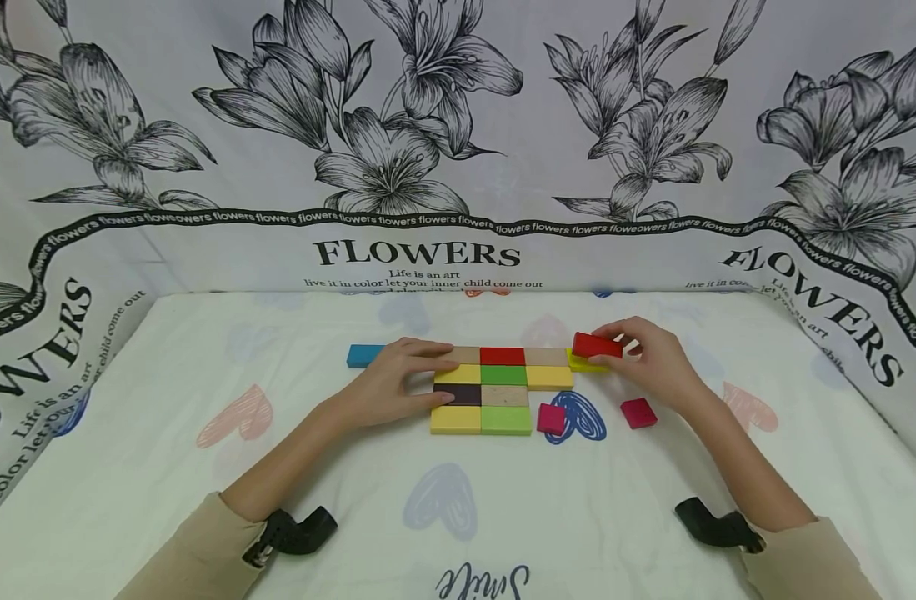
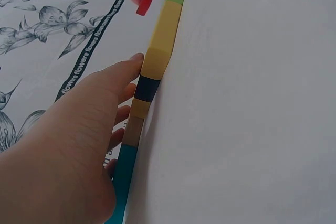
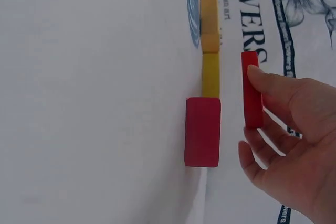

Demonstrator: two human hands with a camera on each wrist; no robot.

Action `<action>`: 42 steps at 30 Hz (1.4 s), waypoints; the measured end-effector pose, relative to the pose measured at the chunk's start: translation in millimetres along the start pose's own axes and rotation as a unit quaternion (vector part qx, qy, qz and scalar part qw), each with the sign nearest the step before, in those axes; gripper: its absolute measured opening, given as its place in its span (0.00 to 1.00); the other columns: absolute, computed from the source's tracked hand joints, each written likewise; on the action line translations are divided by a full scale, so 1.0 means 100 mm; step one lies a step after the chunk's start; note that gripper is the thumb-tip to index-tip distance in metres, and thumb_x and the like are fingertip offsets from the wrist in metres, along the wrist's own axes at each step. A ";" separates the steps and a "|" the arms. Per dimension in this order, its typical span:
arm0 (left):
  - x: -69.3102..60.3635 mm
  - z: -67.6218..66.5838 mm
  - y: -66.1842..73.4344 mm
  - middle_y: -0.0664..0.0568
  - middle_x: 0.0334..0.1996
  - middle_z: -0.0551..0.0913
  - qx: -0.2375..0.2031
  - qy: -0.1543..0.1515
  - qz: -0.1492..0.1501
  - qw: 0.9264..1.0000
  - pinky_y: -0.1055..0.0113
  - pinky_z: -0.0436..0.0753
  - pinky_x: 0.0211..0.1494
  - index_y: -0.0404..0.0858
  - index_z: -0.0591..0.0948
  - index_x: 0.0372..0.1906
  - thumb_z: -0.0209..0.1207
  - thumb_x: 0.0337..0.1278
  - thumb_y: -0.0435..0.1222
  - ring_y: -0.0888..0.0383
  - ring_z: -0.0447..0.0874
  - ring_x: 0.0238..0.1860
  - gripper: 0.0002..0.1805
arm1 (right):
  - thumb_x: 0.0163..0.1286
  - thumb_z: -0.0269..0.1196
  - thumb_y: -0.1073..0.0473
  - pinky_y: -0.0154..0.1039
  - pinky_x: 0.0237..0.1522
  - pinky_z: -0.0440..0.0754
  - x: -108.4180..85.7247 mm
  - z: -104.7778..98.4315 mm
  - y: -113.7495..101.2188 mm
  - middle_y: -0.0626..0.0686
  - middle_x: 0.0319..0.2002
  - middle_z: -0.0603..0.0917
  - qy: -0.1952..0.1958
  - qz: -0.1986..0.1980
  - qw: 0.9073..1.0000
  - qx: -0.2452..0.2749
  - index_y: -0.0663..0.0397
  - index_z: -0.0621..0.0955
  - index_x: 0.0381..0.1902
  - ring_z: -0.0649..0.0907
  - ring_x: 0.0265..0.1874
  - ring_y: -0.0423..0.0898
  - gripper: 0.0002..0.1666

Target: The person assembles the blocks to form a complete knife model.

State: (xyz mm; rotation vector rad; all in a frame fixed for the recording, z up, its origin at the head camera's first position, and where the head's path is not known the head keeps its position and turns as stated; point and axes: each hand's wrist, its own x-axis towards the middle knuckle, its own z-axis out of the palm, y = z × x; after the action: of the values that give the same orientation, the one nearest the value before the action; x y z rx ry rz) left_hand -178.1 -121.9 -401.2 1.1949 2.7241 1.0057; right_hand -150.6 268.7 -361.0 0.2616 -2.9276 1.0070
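Note:
My right hand [image 1: 645,358] pinches a red rectangular block [image 1: 597,345] between thumb and fingers. In the right wrist view this block is held off the surface. Below it in the head view lies a yellow block [image 1: 587,364], partly hidden. Flat blocks form joined rows, among them a red block [image 1: 502,357], a green block [image 1: 502,375], a dark block [image 1: 458,393] and a light green block [image 1: 506,421]. Along their left side rests my left hand [image 1: 397,377], its fingers spread and extended, fingertips touching the blocks. A blue block [image 1: 363,356] shows partly behind that hand.
Two small magenta blocks lie apart: one magenta block [image 1: 551,418] just right of the rows, another magenta block [image 1: 638,413] below my right hand. A white cloth with heart prints [image 1: 337,467] covers the table. Flower-printed fabric [image 1: 427,250] rises at the back and sides.

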 end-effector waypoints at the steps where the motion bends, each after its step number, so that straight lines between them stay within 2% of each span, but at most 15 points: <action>1: 0.00 0.00 0.00 0.49 0.71 0.80 0.000 0.000 0.000 1.000 0.42 0.69 0.75 0.43 0.86 0.64 0.72 0.63 0.47 0.46 0.73 0.73 0.27 | 0.70 0.73 0.58 0.52 0.56 0.82 -0.04 0.01 -0.02 0.63 0.57 0.84 0.001 -0.004 1.000 0.001 0.60 0.83 0.63 0.80 0.55 0.59 0.25; 10: 0.00 -0.01 0.01 0.49 0.71 0.80 0.000 -0.001 -0.007 1.000 0.42 0.69 0.75 0.44 0.86 0.65 0.72 0.63 0.47 0.46 0.72 0.73 0.27 | 0.65 0.77 0.60 0.43 0.46 0.83 -0.29 0.09 -0.19 0.58 0.49 0.85 -0.015 -0.033 0.999 -0.007 0.58 0.86 0.57 0.81 0.48 0.54 0.23; 18: 0.01 0.00 -0.01 0.49 0.71 0.80 0.000 0.000 -0.004 1.000 0.42 0.69 0.75 0.43 0.86 0.64 0.72 0.63 0.47 0.46 0.73 0.73 0.27 | 0.62 0.79 0.58 0.38 0.42 0.83 -0.35 0.17 -0.26 0.51 0.42 0.85 -0.037 -0.049 0.998 -0.020 0.56 0.89 0.52 0.80 0.44 0.49 0.22; 28: 0.01 0.01 0.00 0.48 0.70 0.80 -0.002 0.004 0.000 1.000 0.42 0.70 0.74 0.42 0.87 0.64 0.72 0.62 0.46 0.46 0.73 0.72 0.26 | 0.60 0.80 0.58 0.36 0.41 0.82 -0.43 0.20 -0.25 0.47 0.43 0.85 -0.078 -0.075 0.994 0.010 0.52 0.89 0.49 0.80 0.42 0.46 0.19; 33: 0.01 0.01 0.01 0.48 0.70 0.80 0.004 0.008 0.009 1.000 0.40 0.71 0.73 0.42 0.87 0.64 0.72 0.63 0.46 0.44 0.74 0.72 0.26 | 0.60 0.80 0.59 0.36 0.42 0.83 -0.43 0.22 -0.25 0.47 0.44 0.86 -0.071 -0.084 0.994 0.012 0.52 0.89 0.49 0.80 0.43 0.45 0.19; 42: 0.01 0.00 0.01 0.48 0.70 0.80 -0.001 0.001 0.000 1.000 0.42 0.69 0.75 0.43 0.87 0.64 0.72 0.62 0.47 0.45 0.73 0.73 0.27 | 0.61 0.80 0.60 0.40 0.43 0.84 -0.38 0.28 -0.30 0.50 0.45 0.85 -0.058 -0.099 0.993 0.006 0.52 0.88 0.49 0.80 0.45 0.48 0.18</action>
State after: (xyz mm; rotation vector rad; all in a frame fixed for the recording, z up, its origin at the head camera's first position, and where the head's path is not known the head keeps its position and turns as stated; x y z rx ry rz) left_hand -178.2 -120.8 -401.0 1.1935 2.7254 1.0092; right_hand -107.2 233.6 -368.0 0.6176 -2.9229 1.0109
